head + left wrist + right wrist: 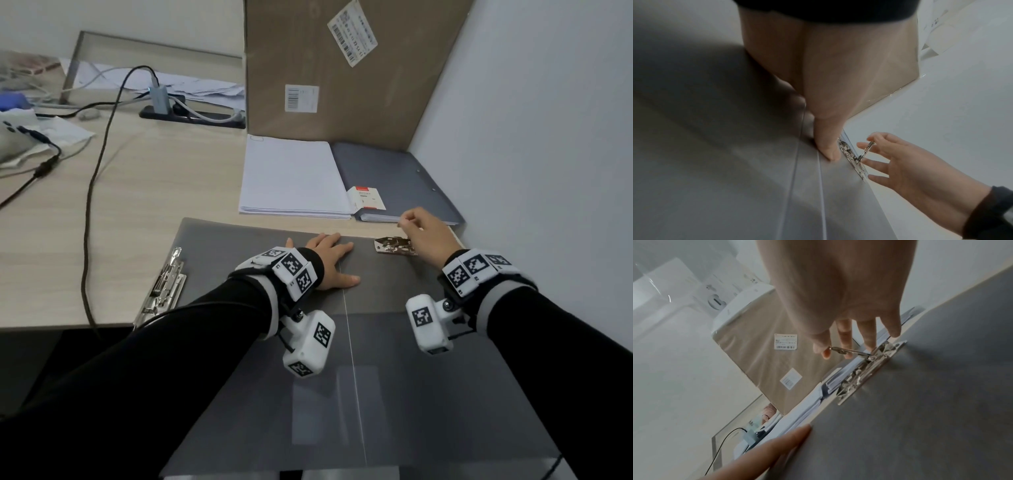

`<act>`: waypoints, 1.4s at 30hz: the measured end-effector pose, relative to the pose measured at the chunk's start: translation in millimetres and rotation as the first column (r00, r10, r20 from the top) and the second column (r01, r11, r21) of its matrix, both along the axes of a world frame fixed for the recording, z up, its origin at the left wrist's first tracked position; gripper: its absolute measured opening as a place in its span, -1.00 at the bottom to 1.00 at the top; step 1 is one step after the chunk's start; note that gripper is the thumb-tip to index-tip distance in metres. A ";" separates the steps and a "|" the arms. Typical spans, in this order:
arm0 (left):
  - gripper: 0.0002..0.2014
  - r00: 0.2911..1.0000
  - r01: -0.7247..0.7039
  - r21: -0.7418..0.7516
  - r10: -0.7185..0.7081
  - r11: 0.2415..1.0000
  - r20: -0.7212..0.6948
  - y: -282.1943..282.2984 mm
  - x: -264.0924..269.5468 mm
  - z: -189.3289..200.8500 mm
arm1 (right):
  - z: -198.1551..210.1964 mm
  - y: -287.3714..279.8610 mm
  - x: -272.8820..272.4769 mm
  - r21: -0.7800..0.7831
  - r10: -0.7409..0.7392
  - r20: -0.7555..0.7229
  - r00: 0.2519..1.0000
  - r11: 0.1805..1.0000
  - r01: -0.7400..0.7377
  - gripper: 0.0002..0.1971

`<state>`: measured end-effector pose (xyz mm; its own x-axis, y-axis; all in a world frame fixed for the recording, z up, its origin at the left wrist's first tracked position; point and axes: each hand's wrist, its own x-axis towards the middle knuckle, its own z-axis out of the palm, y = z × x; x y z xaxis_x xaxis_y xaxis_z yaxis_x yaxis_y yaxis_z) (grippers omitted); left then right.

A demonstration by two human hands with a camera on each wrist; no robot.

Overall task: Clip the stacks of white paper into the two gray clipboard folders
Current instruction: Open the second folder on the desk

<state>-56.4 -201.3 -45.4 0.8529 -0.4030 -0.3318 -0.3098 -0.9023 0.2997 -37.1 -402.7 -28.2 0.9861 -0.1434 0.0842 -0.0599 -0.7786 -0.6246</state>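
An open gray clipboard folder [239, 260] lies flat at the desk's front edge. My left hand [342, 263] rests flat on its inner face, fingers straight. My right hand [407, 221] pinches the raised lever [849, 351] of the metal clip [394, 246] on the folder's far right edge, between thumb and forefinger. A second metal clip [164, 284] sits on the folder's left edge. Behind lies a stack of white paper [294, 178]. To its right is another gray folder [400, 178], closed, with sheet edges showing at its front.
A tall cardboard box [335, 68] stands against the white wall behind the papers. A dark cable [92, 192] runs across the desk on the left, from a power strip [191, 116]. Loose papers and clutter fill the far left. The desk edge [68, 325] is near.
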 end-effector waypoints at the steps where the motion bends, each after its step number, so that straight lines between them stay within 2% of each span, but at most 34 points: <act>1: -0.23 1.000 -0.002 -0.002 0.002 1.000 0.001 -0.2 -0.2 -0.3 | 1.1 -2.5 3.3 -0.029 -0.035 0.024 0.999 0.999 0.036 -0.87; 4: -0.23 1.000 -0.013 -0.011 0.013 1.000 0.005 -0.4 0.1 -2.3 | 4.1 -21.5 9.4 -0.104 -0.190 0.096 0.977 0.974 0.199 -0.81; 7: -0.23 1.000 -0.011 -0.012 0.011 1.000 0.002 -0.5 1.3 -3.2 | 1.1 -45.7 4.2 -0.256 -0.268 0.060 0.962 0.927 0.274 -0.75; 8: -0.23 1.000 -0.009 -0.011 0.009 1.000 0.002 -0.5 1.5 -3.2 | -2.0 -51.2 1.0 -0.320 -0.251 0.005 0.968 0.917 0.240 -0.73; 10: -0.23 1.000 -0.009 -0.011 0.009 1.000 0.005 -0.5 1.6 -3.9 | -10.2 -56.2 -5.0 -0.385 -0.161 -0.193 0.968 0.920 0.076 -0.61; 12: -0.23 1.000 -0.009 -0.013 0.009 1.000 0.007 -0.5 1.8 -4.4 | -17.6 -56.4 -9.5 -0.373 -0.093 -0.364 0.927 0.926 -0.054 -0.43; 16: -0.23 1.000 -0.009 -0.008 0.009 1.000 0.003 -0.6 3.3 -4.3 | -20.6 -54.8 -10.1 -0.340 -0.100 -0.432 0.896 0.938 -0.059 -0.26; 21: -0.21 1.000 -0.018 -0.002 0.018 1.000 0.006 -1.1 5.6 -3.0 | -9.8 -49.6 -18.0 -0.287 -0.127 -0.380 0.916 0.958 0.013 -0.21; 25: -0.21 0.998 -0.061 -0.012 0.061 0.998 0.010 -0.5 12.5 -0.4 | 12.3 -38.6 -24.0 -0.248 -0.066 -0.300 0.952 0.969 -0.011 -0.36; 29: -0.22 0.990 -0.139 -0.088 0.140 0.986 0.007 -0.6 21.4 4.7 | 40.7 -14.9 -26.8 -0.203 0.032 -0.199 0.980 0.976 -0.073 -0.50; 31: -0.30 0.977 -0.214 -0.232 0.214 0.949 -0.024 0.2 26.0 7.8 | 52.8 3.0 -24.3 -0.190 0.092 -0.160 0.983 0.974 -0.122 -0.55; 33: -0.40 0.941 -0.330 -0.424 0.327 0.843 -0.082 6.8 32.6 14.0 | 60.1 22.0 -15.4 -0.200 0.130 -0.163 0.978 0.966 -0.162 -0.55; 35: -0.48 0.890 -0.420 -0.526 0.448 0.740 -0.081 22.6 43.3 23.5 | 61.3 42.5 -2.1 -0.201 0.177 -0.178 0.968 0.956 -0.212 -0.52; 39: -0.51 0.765 -0.570 -0.539 0.640 0.620 -0.073 70.9 73.1 34.3 | 48.5 81.7 30.5 -0.213 0.230 -0.249 0.941 0.935 -0.285 -0.45; 42: -0.47 0.695 -0.655 -0.495 0.712 0.570 -0.101 100.1 90.4 29.6 | 37.3 103.5 52.9 -0.257 0.229 -0.312 0.922 0.914 -0.314 -0.39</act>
